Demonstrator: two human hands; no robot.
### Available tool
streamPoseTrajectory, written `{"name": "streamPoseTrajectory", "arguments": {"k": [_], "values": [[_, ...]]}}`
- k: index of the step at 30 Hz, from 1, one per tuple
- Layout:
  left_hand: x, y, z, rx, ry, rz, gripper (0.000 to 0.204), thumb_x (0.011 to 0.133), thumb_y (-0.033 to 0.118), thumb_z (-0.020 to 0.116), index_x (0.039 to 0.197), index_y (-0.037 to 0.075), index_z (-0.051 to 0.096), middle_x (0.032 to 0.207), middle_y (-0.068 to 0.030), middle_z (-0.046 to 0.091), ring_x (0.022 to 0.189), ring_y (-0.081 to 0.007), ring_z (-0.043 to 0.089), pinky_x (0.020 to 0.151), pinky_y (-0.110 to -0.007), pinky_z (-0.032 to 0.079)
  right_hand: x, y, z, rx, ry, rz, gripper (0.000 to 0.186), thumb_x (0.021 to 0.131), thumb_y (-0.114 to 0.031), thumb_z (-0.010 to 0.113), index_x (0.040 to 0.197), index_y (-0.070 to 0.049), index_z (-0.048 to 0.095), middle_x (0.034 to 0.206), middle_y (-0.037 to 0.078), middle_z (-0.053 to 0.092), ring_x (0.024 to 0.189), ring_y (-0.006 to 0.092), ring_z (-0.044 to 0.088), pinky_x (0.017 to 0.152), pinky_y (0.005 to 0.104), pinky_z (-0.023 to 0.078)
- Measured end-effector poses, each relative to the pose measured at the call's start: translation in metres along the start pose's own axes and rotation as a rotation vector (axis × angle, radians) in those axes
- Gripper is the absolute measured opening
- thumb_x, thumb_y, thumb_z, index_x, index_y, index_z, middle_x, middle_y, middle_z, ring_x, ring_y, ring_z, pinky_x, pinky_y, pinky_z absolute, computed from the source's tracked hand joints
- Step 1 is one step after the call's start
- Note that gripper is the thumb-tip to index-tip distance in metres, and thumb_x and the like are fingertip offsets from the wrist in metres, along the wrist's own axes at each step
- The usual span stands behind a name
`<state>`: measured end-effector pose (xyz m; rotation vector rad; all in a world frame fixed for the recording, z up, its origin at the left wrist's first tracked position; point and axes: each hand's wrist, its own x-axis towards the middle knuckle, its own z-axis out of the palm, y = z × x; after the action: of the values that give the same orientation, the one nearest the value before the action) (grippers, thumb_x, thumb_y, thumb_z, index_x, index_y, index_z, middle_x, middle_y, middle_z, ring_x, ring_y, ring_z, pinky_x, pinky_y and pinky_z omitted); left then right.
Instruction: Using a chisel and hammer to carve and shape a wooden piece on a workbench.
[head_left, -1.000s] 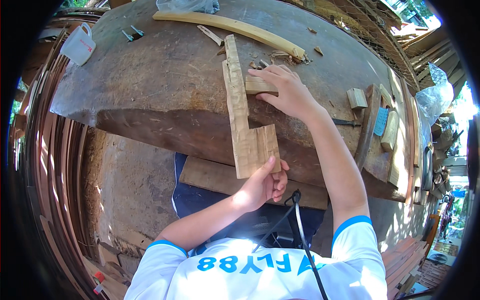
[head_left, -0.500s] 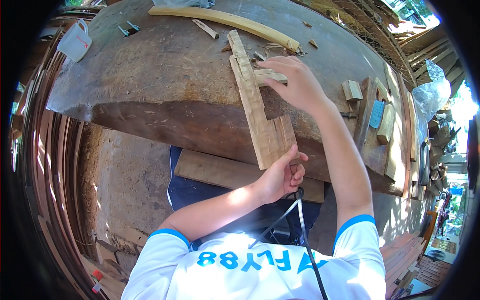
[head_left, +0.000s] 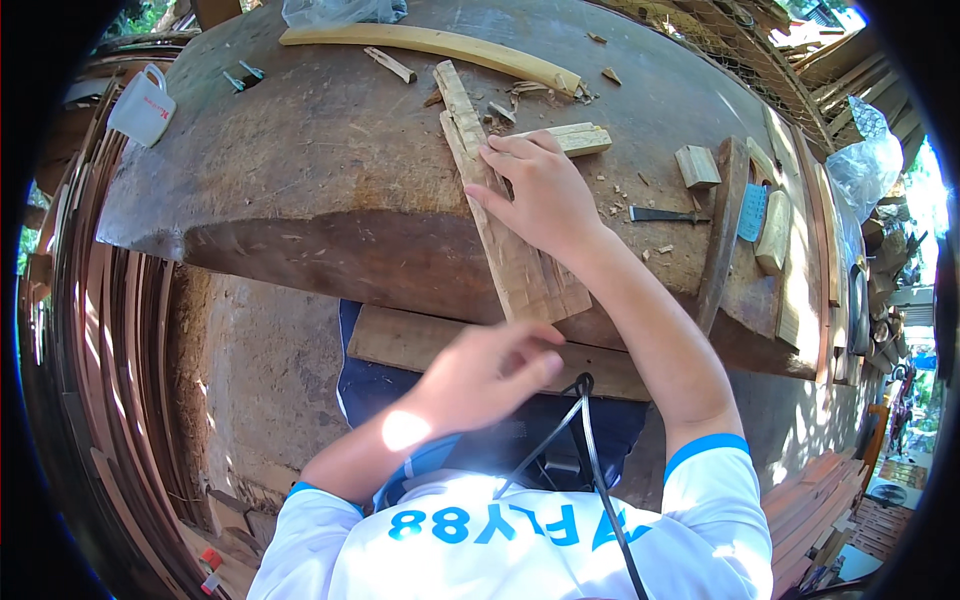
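A rough notched wooden board lies on the thick wooden bench, its wide near end jutting past the bench edge toward me. Across the middle of the board rests my right hand, fingers and thumb closed on it. My left hand is off the board, just below its near end; the fingers are apart, a little blurred, with nothing in them. Beyond the right hand lies a pale wood strip, partly hidden by the fingers. A flat dark chisel-like tool lies to the right among chips.
A long curved wood piece and a small stick lie at the far side. A white plastic jug stands far left. At right are a small wood block and an upright plank. Below the bench is another board.
My left hand has let go of the board's near end and drawn back to the lower left. My right hand has come down and left onto the board.
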<state>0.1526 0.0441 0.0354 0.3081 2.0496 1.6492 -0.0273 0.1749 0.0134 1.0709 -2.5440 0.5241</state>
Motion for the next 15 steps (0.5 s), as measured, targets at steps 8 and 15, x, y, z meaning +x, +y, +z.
{"name": "streamPoseTrajectory", "arguments": {"k": [8, 15], "values": [[0.078, -0.02, -0.074, 0.683, 0.84, 0.396, 0.037, 0.093, 0.011, 0.067, 0.129, 0.003, 0.064, 0.122, -0.0157, 0.069, 0.109, -0.0291, 0.069, 0.088, -0.039, 0.054, 0.004, 0.002, -0.01, 0.055, -0.051, 0.03, 0.041, 0.087, -0.031, 0.075, 0.118, -0.004, 0.074, 0.129, 0.009, 0.07, 0.12, 0.0312, 0.061, 0.102, 0.0397, 0.053], [0.103, -0.036, -0.067, 0.922, 0.79, 0.52, 0.049, 0.099, 0.013, 0.056, 0.147, 0.006, 0.052, 0.146, -0.0157, 0.054, 0.137, -0.0348, 0.05, 0.114, -0.048, 0.039, 0.002, 0.024, -0.012, 0.076, -0.035, 0.045, 0.034, 0.083, -0.021, 0.075, 0.113, -0.005, 0.076, 0.132, 0.008, 0.07, 0.122, 0.031, 0.061, 0.104, 0.0399, 0.052]]}}
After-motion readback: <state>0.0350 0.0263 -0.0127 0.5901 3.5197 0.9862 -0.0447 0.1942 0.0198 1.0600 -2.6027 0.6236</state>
